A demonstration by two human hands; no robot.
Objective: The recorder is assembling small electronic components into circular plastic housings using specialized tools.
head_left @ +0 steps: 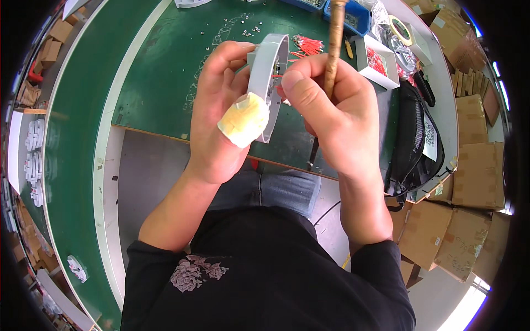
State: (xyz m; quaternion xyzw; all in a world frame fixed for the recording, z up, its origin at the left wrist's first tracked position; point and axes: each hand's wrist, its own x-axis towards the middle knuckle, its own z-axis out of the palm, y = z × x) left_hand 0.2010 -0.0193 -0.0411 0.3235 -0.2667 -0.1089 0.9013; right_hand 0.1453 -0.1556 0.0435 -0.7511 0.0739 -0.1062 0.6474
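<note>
My left hand (212, 110) grips a round grey plastic housing (264, 69) by its outer wall, tilted on edge above the table. A whitish-yellow wrap (245, 120) covers the thumb of that hand. Close by on the right, my right hand (345, 110) pinches a thin red wire (277, 76) between thumb and forefinger at the housing's open side. Through the same hand runs a long brown-handled tool (334, 47), its dark thin end showing below the palm. What kind of tool it is cannot be told. Most of the housing's inside is hidden.
Red wires (308, 45) and small metal pieces (251, 27) lie on the green table (160, 91). A blue bin (356, 19), a white box (381, 63) of red pieces, a tape roll (401, 30) and a black bag (411, 138) line the right. Cardboard boxes (477, 171) stack beyond; a green belt (72, 182) runs left.
</note>
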